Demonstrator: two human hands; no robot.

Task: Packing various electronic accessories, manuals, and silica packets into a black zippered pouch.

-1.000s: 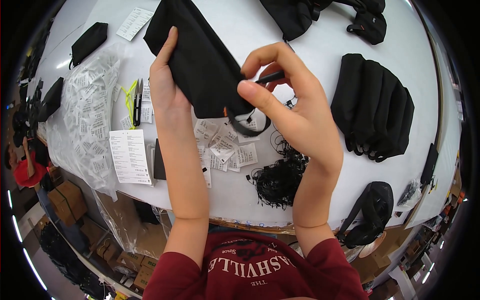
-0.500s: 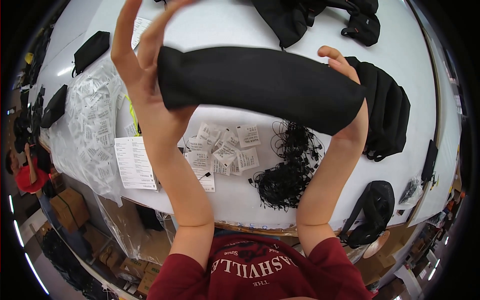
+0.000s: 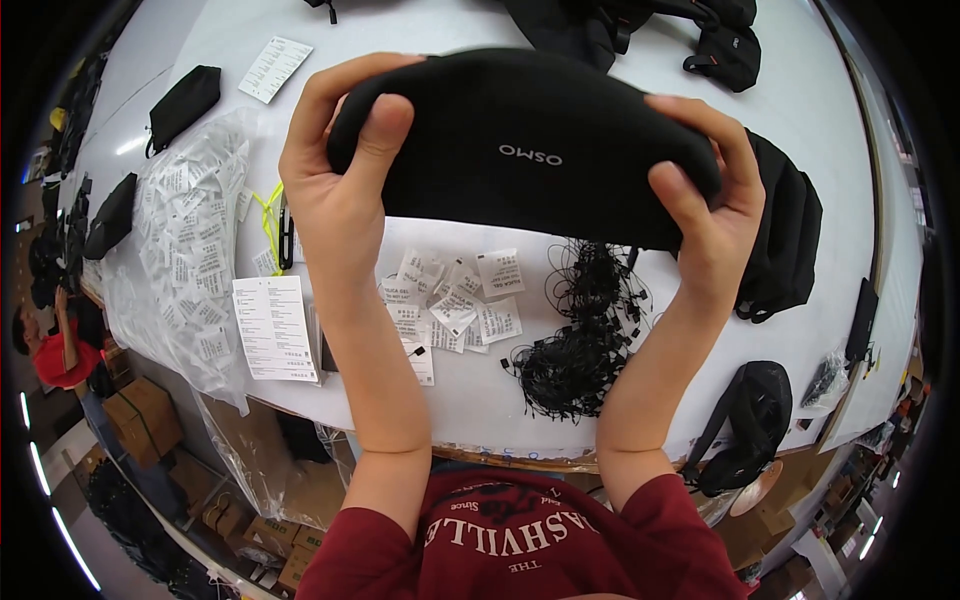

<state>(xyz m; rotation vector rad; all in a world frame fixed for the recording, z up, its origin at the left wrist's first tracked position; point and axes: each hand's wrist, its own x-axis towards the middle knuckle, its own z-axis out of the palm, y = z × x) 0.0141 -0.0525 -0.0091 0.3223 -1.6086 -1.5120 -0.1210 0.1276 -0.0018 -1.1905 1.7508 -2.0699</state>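
Gripping opposite ends of the black pouch [image 3: 470,140], the left hand [image 3: 338,190] and the right hand [image 3: 728,200] are curled part-closed around it above the white table [image 3: 475,400], its long axis running crosswise between them.

PLACE: workshop | SIGNS: white worktable [image 3: 475,400] / big bag of sachets [image 3: 185,250] / heaped black cords [image 3: 565,375] / cardboard boxes [image 3: 143,422]

The pouch [image 3: 450,185] is coloured black and marked with pale lettering [image 3: 530,155]. The table [image 3: 480,405] is seen in white, the packets [image 3: 500,273] in dark-printed white, the cords [image 3: 575,370] in black, the string [image 3: 270,222] in neon yellow, the shirt [image 3: 620,530] in white-printed maroon.
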